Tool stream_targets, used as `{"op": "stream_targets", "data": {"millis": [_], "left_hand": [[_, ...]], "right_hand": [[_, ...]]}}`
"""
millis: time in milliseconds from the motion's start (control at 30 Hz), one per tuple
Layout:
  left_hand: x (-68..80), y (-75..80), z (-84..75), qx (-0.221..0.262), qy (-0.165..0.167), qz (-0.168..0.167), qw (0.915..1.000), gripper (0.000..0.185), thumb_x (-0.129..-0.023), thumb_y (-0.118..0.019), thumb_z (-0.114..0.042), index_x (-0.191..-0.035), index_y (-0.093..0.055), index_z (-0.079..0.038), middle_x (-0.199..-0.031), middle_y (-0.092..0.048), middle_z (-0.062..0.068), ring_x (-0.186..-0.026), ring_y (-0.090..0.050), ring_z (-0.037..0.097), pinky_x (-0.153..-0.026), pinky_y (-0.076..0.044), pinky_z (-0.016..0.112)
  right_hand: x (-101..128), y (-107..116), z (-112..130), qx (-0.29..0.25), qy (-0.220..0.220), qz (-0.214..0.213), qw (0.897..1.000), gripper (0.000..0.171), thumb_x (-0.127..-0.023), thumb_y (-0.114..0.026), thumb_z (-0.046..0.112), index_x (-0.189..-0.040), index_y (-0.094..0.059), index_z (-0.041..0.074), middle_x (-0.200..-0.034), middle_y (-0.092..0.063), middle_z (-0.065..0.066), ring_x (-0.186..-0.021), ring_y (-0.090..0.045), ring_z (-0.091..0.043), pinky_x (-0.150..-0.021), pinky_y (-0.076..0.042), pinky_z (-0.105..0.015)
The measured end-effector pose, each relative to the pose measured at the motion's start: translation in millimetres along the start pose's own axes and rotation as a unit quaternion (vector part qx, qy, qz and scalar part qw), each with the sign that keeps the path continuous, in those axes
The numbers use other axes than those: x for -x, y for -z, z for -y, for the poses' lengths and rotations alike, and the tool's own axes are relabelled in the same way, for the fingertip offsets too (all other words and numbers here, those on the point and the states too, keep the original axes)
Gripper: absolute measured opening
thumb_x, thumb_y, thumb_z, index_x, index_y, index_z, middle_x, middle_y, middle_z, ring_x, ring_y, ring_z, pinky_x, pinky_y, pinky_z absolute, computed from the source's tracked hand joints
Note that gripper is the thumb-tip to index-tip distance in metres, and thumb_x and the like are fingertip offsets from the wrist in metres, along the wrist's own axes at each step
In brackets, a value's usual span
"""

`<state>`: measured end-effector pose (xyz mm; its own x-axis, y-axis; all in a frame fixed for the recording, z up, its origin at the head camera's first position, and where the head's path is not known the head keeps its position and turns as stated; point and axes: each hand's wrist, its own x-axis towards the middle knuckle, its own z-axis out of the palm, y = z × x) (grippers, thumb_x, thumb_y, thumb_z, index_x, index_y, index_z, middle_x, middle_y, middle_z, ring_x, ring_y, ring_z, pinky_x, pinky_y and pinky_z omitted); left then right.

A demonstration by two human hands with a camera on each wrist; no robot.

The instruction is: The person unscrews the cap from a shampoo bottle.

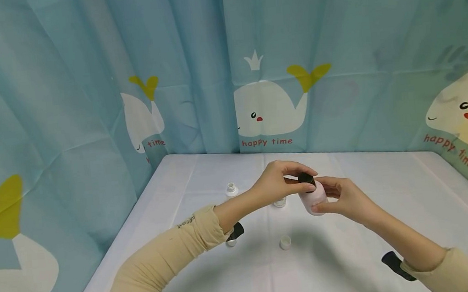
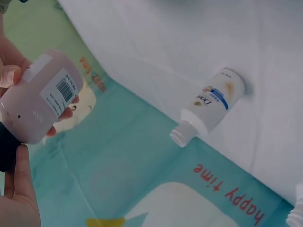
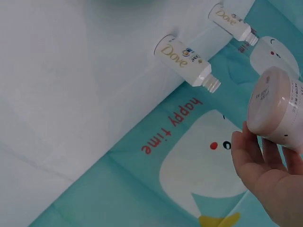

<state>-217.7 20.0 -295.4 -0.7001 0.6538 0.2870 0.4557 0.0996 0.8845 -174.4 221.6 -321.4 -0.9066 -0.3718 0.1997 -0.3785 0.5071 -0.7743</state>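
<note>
A pink bottle (image 1: 314, 202) with a black cap (image 1: 307, 179) is held up over the table, tilted, cap towards the upper left in the head view. My right hand (image 1: 344, 197) grips its body, thumb on the near side. At the top, my left hand (image 1: 279, 180) pinches the cap between thumb and fingers. The left wrist view shows a barcode label on the pink bottle (image 2: 45, 99); its base faces the right wrist camera. Behind the hands stand two white Dove bottles (image 3: 184, 61) with bare threaded necks, one partly hidden by my left hand in the head view.
A small white cap (image 1: 285, 243) lies on the white-covered table (image 1: 302, 278) in front of the hands. Another small white piece (image 1: 231, 243) shows beside my left forearm. Blue curtain (image 1: 198, 112) with whale prints hangs along the table's back and sides.
</note>
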Motion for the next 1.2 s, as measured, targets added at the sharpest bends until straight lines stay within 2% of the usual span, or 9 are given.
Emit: {"op": "stream_targets", "data": {"millis": [167,300,433,567,700,800,900,1067,1200], "left_hand": [[9.9,6.0,4.3,0.021,-0.009,0.002,0.9997,0.031,-0.080,-0.072,0.001,-0.110,-0.066,0.003,-0.110,-0.065,0.019,-0.092,-0.063,0.007,-0.082,-0.056,0.022],[18.5,9.1,7.0,0.036,-0.016,0.008,0.9992,0.032,-0.079,-0.071,0.004,-0.111,-0.064,0.006,-0.110,-0.064,0.022,-0.092,-0.064,0.009,-0.082,-0.056,0.025],[27.9,10.0,10.5,0.022,-0.034,0.003,0.9992,0.031,-0.080,-0.070,0.005,-0.110,-0.064,0.007,-0.109,-0.065,0.023,-0.094,-0.067,0.016,-0.080,-0.057,0.025],[36.4,7.2,12.4,0.018,-0.043,-0.019,0.9987,0.026,-0.081,-0.069,0.005,-0.106,-0.066,0.007,-0.107,-0.065,0.024,-0.091,-0.069,0.020,-0.078,-0.057,0.025],[45.1,3.0,11.2,0.029,-0.031,-0.027,0.9987,0.025,-0.081,-0.069,0.002,-0.105,-0.067,0.006,-0.105,-0.066,0.023,-0.085,-0.069,0.009,-0.077,-0.058,0.026],[50.3,1.2,11.6,0.036,-0.032,-0.017,0.9987,0.025,-0.081,-0.070,0.001,-0.106,-0.067,0.006,-0.104,-0.066,0.023,-0.083,-0.065,0.002,-0.078,-0.058,0.026],[58.0,1.5,16.5,0.018,-0.063,0.001,0.9979,0.027,-0.082,-0.070,-0.001,-0.108,-0.066,0.005,-0.105,-0.067,0.022,-0.088,-0.065,0.004,-0.080,-0.057,0.025],[74.6,5.4,26.4,-0.029,-0.137,0.030,0.9898,0.032,-0.079,-0.071,0.001,-0.110,-0.065,0.006,-0.109,-0.067,0.021,-0.101,-0.065,0.017,-0.086,-0.055,0.026],[80.0,9.4,28.9,-0.037,-0.157,0.051,0.9857,0.038,-0.078,-0.071,-0.001,-0.114,-0.063,0.008,-0.113,-0.066,0.020,-0.107,-0.064,0.019,-0.087,-0.055,0.026]], "right_hand": [[3.0,-6.0,3.1,0.008,-0.001,-0.010,1.000,0.058,-0.078,-0.077,0.010,-0.126,-0.052,-0.010,-0.120,-0.060,-0.024,-0.102,-0.062,-0.028,-0.080,-0.051,-0.015],[7.0,-11.2,2.8,0.004,0.013,-0.015,1.000,0.054,-0.077,-0.077,0.010,-0.124,-0.054,-0.007,-0.119,-0.061,-0.022,-0.098,-0.060,-0.012,-0.080,-0.051,-0.016],[11.5,-17.7,2.1,-0.010,0.028,-0.011,0.999,0.052,-0.078,-0.076,0.010,-0.123,-0.055,-0.005,-0.119,-0.061,-0.020,-0.094,-0.055,0.004,-0.082,-0.051,-0.017],[18.0,-25.8,2.6,-0.037,0.041,-0.004,0.998,0.049,-0.080,-0.074,0.008,-0.123,-0.054,-0.006,-0.116,-0.060,-0.021,-0.091,-0.057,0.002,-0.077,-0.053,-0.020],[27.5,-36.1,1.4,-0.073,0.058,0.006,0.996,0.047,-0.083,-0.070,0.005,-0.124,-0.052,-0.007,-0.111,-0.061,-0.021,-0.085,-0.062,-0.003,-0.069,-0.055,-0.023],[35.3,-41.4,0.0,-0.100,0.053,0.009,0.994,0.047,-0.084,-0.068,0.004,-0.126,-0.050,-0.008,-0.112,-0.062,-0.017,-0.086,-0.063,-0.004,-0.070,-0.056,-0.023],[41.7,-45.6,-1.2,-0.129,0.041,0.017,0.991,0.048,-0.085,-0.067,0.003,-0.127,-0.049,-0.010,-0.115,-0.063,-0.006,-0.090,-0.062,-0.003,-0.073,-0.056,-0.022],[44.0,-48.6,-2.5,-0.186,0.066,0.079,0.977,0.047,-0.087,-0.063,0.001,-0.128,-0.046,-0.014,-0.118,-0.061,0.017,-0.095,-0.061,-0.004,-0.077,-0.055,-0.023],[39.9,-44.4,-3.5,-0.213,0.087,0.120,0.966,0.044,-0.088,-0.060,-0.002,-0.128,-0.046,-0.014,-0.117,-0.062,0.015,-0.097,-0.060,-0.005,-0.078,-0.055,-0.025]]}}
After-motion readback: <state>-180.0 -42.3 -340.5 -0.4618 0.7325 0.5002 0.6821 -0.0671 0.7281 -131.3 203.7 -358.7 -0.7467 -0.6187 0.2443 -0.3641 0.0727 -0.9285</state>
